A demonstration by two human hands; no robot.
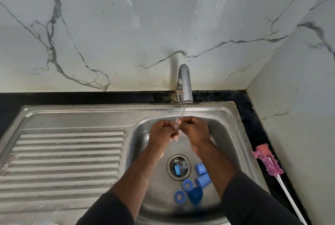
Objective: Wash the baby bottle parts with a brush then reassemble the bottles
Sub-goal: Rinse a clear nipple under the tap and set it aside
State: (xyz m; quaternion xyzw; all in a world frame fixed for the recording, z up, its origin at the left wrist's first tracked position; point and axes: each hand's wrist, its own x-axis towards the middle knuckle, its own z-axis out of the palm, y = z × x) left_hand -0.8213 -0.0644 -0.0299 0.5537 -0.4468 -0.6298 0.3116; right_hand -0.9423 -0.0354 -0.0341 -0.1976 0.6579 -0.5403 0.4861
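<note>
Left hand [162, 132] and right hand [194, 130] together over sink basin [226, 134]. Fingers of both curled, pinching small clear bottle part [177, 125] between them, directly under thin water stream [183, 111] from tap [185, 83].

Below wrists, beside drain [178, 167]: blue caps [201, 168], blue rings [188, 185], dark blue piece [195, 194].

Pink brush [268, 159] lies on black tabletop [253, 125] right of sink, well apart from hands.

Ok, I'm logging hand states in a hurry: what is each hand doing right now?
Left hand: fingers curled, pinching a small clear part under the tap.
Right hand: fingers curled, pinching the same clear part.
</note>
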